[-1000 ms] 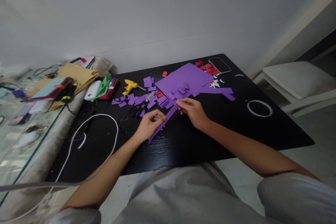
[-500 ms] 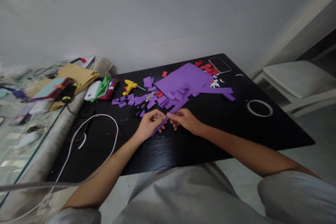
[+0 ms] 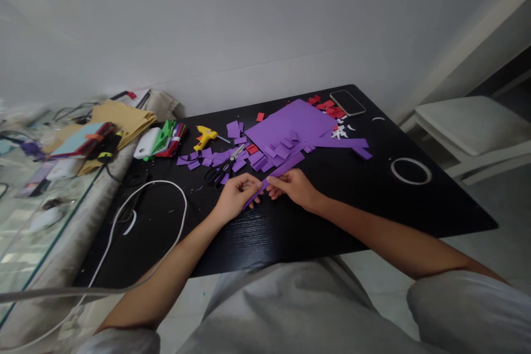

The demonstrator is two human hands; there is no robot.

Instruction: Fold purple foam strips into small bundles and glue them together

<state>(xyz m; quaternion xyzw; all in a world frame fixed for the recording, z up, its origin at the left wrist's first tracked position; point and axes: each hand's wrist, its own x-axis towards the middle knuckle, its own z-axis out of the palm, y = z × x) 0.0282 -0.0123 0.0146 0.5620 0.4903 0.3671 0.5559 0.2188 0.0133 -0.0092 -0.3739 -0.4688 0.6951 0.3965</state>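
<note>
A narrow purple paper strip (image 3: pixel 286 166) runs slantwise between my hands above the near part of the black table. My left hand (image 3: pixel 238 194) pinches its lower end between thumb and fingers. Close beside it, my right hand (image 3: pixel 293 186) grips the strip with thumb and forefinger. Just beyond lie small purple paper pieces (image 3: pixel 282 149), heaped partly on a large purple sheet (image 3: pixel 298 119). Black-handled scissors (image 3: pixel 226 168) rest left of the strip, blades pointing away among more purple cuttings.
A yellow glue gun (image 3: pixel 205 136) lies farther back, near bundled green paper strips (image 3: pixel 165 138). A white cable (image 3: pixel 185 204) loops over the table's left side. Red scraps (image 3: pixel 327 105) and a phone (image 3: pixel 347 103) are at the back right; a tape-like ring (image 3: pixel 410 171) lies to the right.
The purple strip has slid a little away from me, up and to the right, so less sticks out below my left hand. My hands have barely shifted.
</note>
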